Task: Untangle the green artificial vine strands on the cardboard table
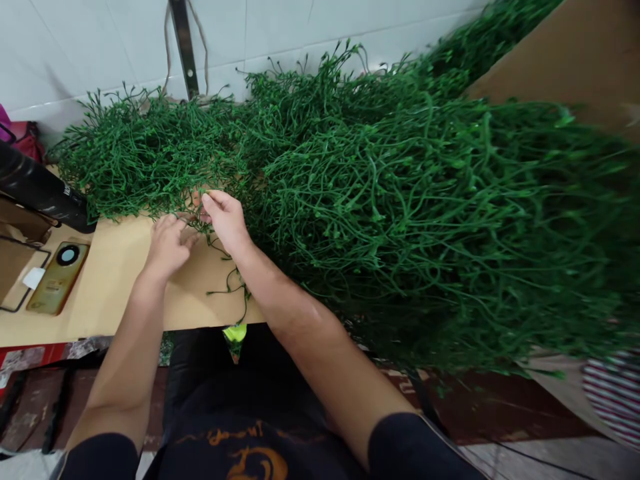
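Green plastic-looking stems with small tips lie in a smaller heap [150, 147] at the back left and a large pile [390, 200] on the right. Between them, at the near edge of the smaller heap, my right hand [225, 217] pinches a thin green stem between thumb and fingertips. My left hand [170, 245] is just left of it, low over the cardboard [200, 300], its fingers bent around thin stems; the exact contact is hard to make out. A few loose stems [235, 290] hang below my right hand on the cardboard.
A phone [59, 279] lies at the left, beside a black wire frame. Behind it leans a dark cylinder [45, 190]. A tiled wall [280, 30] and a metal post [184, 50] stand at the back. A brown cardboard sheet [565, 63] rises at the back right.
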The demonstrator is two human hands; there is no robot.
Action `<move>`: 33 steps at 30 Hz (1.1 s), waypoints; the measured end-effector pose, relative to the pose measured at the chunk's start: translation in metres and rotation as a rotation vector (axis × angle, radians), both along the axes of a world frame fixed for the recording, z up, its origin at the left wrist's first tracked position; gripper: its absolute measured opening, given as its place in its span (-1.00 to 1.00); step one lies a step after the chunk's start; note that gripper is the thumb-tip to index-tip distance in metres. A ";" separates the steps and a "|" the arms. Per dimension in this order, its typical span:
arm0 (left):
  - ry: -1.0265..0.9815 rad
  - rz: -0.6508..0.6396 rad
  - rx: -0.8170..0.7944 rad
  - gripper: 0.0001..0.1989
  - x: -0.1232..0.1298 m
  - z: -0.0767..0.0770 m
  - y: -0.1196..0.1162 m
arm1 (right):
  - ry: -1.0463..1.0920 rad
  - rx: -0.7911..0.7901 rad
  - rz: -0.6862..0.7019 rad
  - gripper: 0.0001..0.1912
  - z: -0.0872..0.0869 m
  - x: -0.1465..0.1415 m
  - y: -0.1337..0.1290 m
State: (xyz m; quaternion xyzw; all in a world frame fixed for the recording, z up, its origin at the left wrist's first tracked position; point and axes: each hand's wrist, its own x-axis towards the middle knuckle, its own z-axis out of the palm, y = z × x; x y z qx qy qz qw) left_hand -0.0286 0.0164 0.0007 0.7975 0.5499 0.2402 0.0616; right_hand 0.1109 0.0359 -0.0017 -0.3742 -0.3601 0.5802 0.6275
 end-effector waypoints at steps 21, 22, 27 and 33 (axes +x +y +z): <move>-0.978 0.158 -0.168 -0.65 -0.023 -0.004 0.012 | -0.568 0.168 0.054 -0.69 -0.015 -0.004 -0.003; -0.996 0.134 -0.168 -0.65 -0.022 -0.004 0.010 | -0.683 0.207 0.065 -0.68 -0.016 -0.007 -0.006; -0.991 0.036 -0.206 -0.62 -0.020 -0.006 0.006 | -1.071 0.368 -0.066 -0.63 -0.014 -0.010 -0.017; -0.888 -0.057 -0.279 -0.58 -0.018 -0.007 0.004 | -1.009 0.416 -0.043 -0.76 -0.013 -0.007 -0.015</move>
